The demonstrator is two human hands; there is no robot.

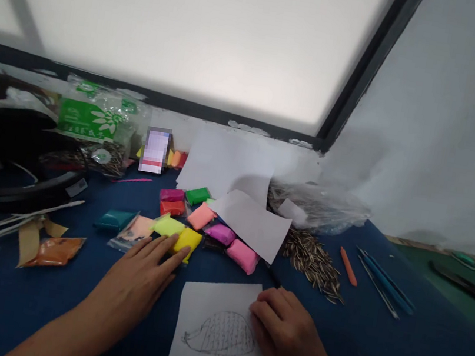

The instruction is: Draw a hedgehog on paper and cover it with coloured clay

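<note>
My left hand [145, 271] lies with fingers stretched out, its fingertips touching a yellow packet of modelling clay [188, 243]. Beside that one are a lime packet [169, 226] and a peach packet [144, 227]. My right hand [286, 331] rests over the right side of a white sheet with a pencil drawing [220, 336] of a spiny, hedgehog-like animal. Its fingers are curled together, and their undersides are hidden. A thin dark stick-like thing [273, 275] shows just behind its knuckles.
More clay packets [242, 255] lie beyond the drawing, under blank paper [253, 222]. Sunflower seeds [316, 264] spill from a clear bag [322, 208]. An orange stick [348, 266] and blue tools [387, 280] lie right; cables [3, 220] and an orange packet [56, 250] left. A phone [154, 151] stands behind.
</note>
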